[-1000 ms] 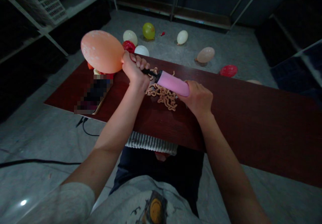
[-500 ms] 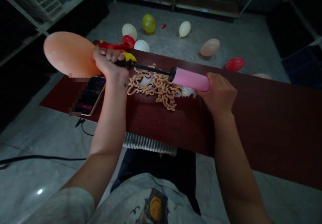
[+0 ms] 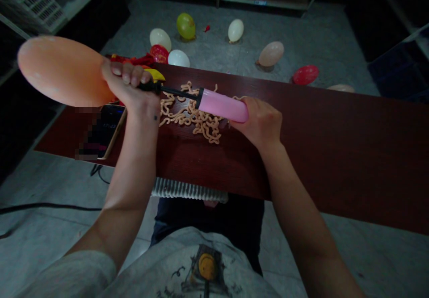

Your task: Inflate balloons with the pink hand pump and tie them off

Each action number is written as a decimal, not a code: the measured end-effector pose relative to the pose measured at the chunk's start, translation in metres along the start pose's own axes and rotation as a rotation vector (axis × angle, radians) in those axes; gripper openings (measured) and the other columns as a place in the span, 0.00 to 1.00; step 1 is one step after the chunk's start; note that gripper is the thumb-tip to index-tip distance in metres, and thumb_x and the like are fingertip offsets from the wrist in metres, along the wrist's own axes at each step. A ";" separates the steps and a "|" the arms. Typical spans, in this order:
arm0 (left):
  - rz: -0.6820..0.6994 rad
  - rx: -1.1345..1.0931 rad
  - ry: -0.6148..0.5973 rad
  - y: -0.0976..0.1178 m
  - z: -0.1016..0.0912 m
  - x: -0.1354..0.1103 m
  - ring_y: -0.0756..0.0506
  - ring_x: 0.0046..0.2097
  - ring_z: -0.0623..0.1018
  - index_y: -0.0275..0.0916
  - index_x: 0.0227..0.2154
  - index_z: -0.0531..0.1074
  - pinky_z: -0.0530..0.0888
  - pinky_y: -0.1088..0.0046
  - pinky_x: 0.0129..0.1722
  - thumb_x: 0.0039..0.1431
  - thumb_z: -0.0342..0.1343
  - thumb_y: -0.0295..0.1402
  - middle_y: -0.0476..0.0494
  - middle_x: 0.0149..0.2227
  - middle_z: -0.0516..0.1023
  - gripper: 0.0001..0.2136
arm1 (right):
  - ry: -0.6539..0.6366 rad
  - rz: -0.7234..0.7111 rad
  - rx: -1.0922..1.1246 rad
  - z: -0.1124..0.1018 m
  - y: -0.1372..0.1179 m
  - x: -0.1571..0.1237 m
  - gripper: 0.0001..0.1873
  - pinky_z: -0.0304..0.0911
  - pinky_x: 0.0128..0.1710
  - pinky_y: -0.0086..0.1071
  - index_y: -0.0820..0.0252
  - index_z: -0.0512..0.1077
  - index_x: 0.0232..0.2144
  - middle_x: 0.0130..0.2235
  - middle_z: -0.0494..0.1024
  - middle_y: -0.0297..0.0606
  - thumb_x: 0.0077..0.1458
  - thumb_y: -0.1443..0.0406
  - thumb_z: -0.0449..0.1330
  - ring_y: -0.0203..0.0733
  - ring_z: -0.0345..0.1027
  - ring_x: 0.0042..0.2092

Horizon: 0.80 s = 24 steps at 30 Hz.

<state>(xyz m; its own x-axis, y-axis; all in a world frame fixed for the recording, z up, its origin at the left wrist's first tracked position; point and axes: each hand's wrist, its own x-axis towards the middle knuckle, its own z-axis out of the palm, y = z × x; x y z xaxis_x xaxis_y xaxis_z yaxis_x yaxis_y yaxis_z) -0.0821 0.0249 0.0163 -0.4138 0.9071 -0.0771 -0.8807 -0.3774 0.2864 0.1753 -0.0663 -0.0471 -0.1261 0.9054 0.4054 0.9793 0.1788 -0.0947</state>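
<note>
An inflated orange balloon (image 3: pixel 63 72) sits at the nozzle end of a hand balloon pump (image 3: pixel 223 105) with a pink barrel and a black rod. My left hand (image 3: pixel 129 81) is closed around the pump's black end and the balloon's neck, which its fingers hide. My right hand (image 3: pixel 259 121) wraps the far end of the pink barrel. Part of the black rod shows between the barrel and my left hand. Under the pump, a heap of tan wavy strands (image 3: pixel 204 123) lies on the dark red table (image 3: pixel 335 155).
A phone (image 3: pixel 107 132) lies at the table's left, near red and yellow uninflated balloons (image 3: pixel 156 74). Several inflated balloons, among them a yellow one (image 3: pixel 186 26) and a red one (image 3: pixel 305 74), rest on the floor beyond. Shelving (image 3: pixel 261 4) lines the back; a black cable (image 3: pixel 50 206) runs at left.
My right hand has pushed the pink barrel toward my left hand, so less black rod shows. The orange balloon looks larger. Everything has shifted left in view.
</note>
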 end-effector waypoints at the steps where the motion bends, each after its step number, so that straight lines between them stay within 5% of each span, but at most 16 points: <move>1: -0.018 0.004 0.004 -0.005 0.001 -0.005 0.55 0.15 0.51 0.39 0.25 0.49 0.49 0.78 0.18 0.77 0.38 0.32 0.56 0.17 0.46 0.20 | -0.006 -0.002 0.006 0.001 -0.003 0.000 0.23 0.62 0.40 0.39 0.61 0.70 0.49 0.45 0.79 0.48 0.56 0.54 0.59 0.52 0.71 0.44; 10: -0.083 0.264 0.036 -0.047 -0.001 -0.037 0.52 0.16 0.49 0.41 0.23 0.49 0.50 0.75 0.18 0.75 0.42 0.34 0.55 0.18 0.44 0.20 | 0.010 -0.008 0.024 0.014 -0.021 0.000 0.24 0.61 0.36 0.36 0.63 0.73 0.47 0.44 0.82 0.49 0.53 0.53 0.61 0.50 0.75 0.41; 15: -0.072 0.269 0.041 -0.045 -0.007 -0.026 0.51 0.16 0.50 0.41 0.23 0.48 0.50 0.75 0.18 0.74 0.38 0.31 0.54 0.18 0.45 0.19 | 0.039 -0.025 0.038 0.020 -0.020 0.003 0.28 0.62 0.36 0.35 0.63 0.73 0.51 0.45 0.82 0.49 0.55 0.50 0.60 0.49 0.75 0.43; 24: -0.036 0.243 0.082 -0.037 -0.016 -0.009 0.50 0.16 0.52 0.41 0.21 0.51 0.51 0.71 0.20 0.68 0.48 0.31 0.54 0.17 0.47 0.18 | 0.054 -0.093 -0.036 0.015 -0.011 0.000 0.26 0.63 0.39 0.36 0.62 0.72 0.52 0.46 0.81 0.48 0.60 0.50 0.57 0.48 0.74 0.44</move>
<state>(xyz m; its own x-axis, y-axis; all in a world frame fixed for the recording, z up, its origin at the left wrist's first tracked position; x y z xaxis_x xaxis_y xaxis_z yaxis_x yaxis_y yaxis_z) -0.0494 0.0280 -0.0092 -0.4090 0.8974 -0.1654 -0.8182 -0.2803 0.5020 0.1617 -0.0624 -0.0599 -0.2095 0.8633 0.4591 0.9688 0.2467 -0.0219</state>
